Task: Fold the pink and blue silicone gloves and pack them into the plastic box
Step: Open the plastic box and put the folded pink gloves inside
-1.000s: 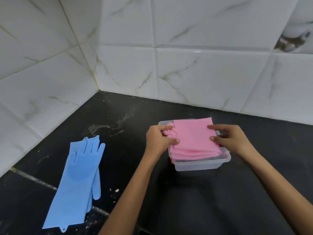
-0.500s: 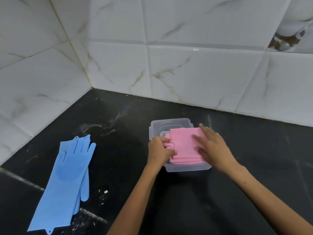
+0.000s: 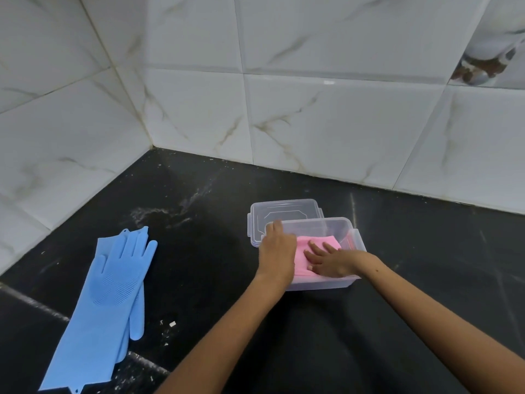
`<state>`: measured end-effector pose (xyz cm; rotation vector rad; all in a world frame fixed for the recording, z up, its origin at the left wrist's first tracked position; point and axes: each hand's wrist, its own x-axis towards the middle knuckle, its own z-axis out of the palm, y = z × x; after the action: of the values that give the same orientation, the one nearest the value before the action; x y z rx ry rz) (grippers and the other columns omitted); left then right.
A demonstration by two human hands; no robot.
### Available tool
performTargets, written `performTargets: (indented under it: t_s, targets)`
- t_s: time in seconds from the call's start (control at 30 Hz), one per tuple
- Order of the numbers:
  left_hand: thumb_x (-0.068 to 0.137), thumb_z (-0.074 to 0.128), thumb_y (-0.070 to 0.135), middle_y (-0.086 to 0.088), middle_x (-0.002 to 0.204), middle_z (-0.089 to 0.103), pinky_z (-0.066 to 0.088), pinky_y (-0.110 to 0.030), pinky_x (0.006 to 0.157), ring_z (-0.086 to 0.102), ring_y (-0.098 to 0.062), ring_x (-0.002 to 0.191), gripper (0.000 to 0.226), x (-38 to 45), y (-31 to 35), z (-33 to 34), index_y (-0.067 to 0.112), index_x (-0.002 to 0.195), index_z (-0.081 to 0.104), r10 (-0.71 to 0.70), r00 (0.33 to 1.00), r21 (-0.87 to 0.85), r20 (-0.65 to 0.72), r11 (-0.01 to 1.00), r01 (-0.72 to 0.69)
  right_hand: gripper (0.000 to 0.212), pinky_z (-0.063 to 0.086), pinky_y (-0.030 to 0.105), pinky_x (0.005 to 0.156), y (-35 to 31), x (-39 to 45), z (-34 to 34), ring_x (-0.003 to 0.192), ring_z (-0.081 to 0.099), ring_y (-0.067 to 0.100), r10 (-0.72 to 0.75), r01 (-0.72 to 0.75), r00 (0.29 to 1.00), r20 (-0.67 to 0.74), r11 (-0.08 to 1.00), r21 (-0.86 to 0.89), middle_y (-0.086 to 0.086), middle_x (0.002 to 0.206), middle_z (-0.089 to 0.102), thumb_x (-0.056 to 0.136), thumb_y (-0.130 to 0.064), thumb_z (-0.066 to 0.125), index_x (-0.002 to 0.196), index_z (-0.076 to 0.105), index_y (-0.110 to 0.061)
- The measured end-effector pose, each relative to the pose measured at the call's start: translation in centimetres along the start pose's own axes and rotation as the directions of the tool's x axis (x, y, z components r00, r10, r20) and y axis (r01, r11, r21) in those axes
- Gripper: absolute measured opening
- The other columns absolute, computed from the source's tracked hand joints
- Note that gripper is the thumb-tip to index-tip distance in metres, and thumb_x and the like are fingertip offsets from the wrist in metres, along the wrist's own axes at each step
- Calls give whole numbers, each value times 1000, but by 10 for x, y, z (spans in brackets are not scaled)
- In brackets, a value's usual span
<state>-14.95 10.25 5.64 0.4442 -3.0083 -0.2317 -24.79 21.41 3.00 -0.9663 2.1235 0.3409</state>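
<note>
The folded pink gloves [image 3: 315, 242] lie inside the clear plastic box [image 3: 358, 240] on the black counter. My right hand [image 3: 329, 261] lies flat on the pink gloves with straight fingers, pressing them down. My left hand [image 3: 277, 248] rests on the box's left rim, its fingers curled over the edge; what they touch inside is hidden. The blue gloves [image 3: 105, 297] lie flat and stacked on the counter at the left, fingers pointing away from me, apart from both hands.
The box's clear lid [image 3: 284, 211] lies flat behind and to the left of the box. White tiled walls meet in a corner at the back left. White crumbs and smears [image 3: 170, 324] dot the black counter [image 3: 216, 268] between gloves and box.
The pink gloves have gone from resting over the box's top down into it. My right hand flattened onto them and my left shifted to the box's left rim.
</note>
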Motion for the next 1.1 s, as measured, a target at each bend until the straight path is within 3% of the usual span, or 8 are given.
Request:
performTargets:
  t_s: [0.07, 0.17, 0.27, 0.43, 0.63, 0.77, 0.9, 1.1]
  targets:
    - [86, 65, 15, -15, 145, 40, 35, -37, 108, 39, -30, 132, 26, 14, -2, -3, 10, 112, 66, 158, 987, 66, -4, 985, -157, 58, -1, 53, 117, -4, 3, -4, 145, -17, 30, 12, -10, 998, 62, 999, -44, -1, 156, -24, 100, -46, 11, 149, -11, -27]
    - [94, 53, 20, -10, 145, 43, 33, -40, 110, 42, -29, 130, 40, 32, -10, -6, 15, 134, 51, 357, 866, 26, 350, 921, -390, 55, 5, 52, 118, -6, -5, -16, 147, -6, 32, -6, 16, 994, 106, 995, -96, 0, 158, -19, 101, -41, 14, 150, -5, -27]
    - [95, 48, 29, -6, 153, 30, 33, -40, 111, 44, -28, 128, 45, 40, -17, 3, 15, 138, 44, 340, 748, 12, 570, 907, -421, 51, 17, 42, 117, 5, -24, -34, 146, 16, 26, -43, 49, 995, 86, 996, -69, -2, 160, 4, 101, -28, 27, 150, 12, -29]
    - [95, 42, 44, -2, 157, 21, 41, -40, 103, 50, -26, 116, 51, 48, -21, 8, 17, 139, 40, 302, 637, 16, 709, 896, -443, 65, 29, 35, 111, 12, -33, -36, 138, 33, 25, -14, 14, 1000, 1, 996, -89, 0, 155, 27, 93, -29, 53, 149, 20, -26]
    - [93, 45, 50, -5, 160, 2, 14, -38, 119, 8, -19, 147, 80, 45, -15, 26, 9, 150, 6, 272, 683, 212, 677, 817, -536, 48, 45, 11, 84, 12, -16, -20, 122, 52, 23, -4, 2, 989, -151, 1000, -14, 6, 135, 54, 89, -18, 60, 135, 47, -14]
    - [97, 39, 40, -3, 160, -5, 4, -37, 118, -2, -16, 147, 74, 41, -13, 40, 12, 150, -4, 214, 718, 281, 662, 818, -503, 45, 36, 37, 105, 6, -9, -11, 121, 52, 26, 13, -62, 974, -225, 975, -213, 5, 132, 56, 90, -24, 55, 133, 46, -13]
    - [99, 34, 36, 1, 159, -12, -1, -37, 118, -7, -13, 146, 70, 41, -11, 49, 16, 149, -10, 148, 724, 341, 674, 806, -483, 44, 29, 41, 111, 9, -4, -2, 124, 51, 25, -5, -89, 947, -320, 956, -279, 5, 133, 56, 93, -25, 51, 134, 44, -12]
    - [98, 38, 36, -1, 160, -7, 0, -42, 118, -3, -16, 147, 69, 45, -13, 35, 17, 150, -4, 222, 689, 259, 690, 813, -521, 49, 17, 43, 117, 4, -21, -12, 140, 30, 26, 38, -65, 990, -138, 979, -195, 8, 152, 33, 99, -30, 37, 143, 33, -9]
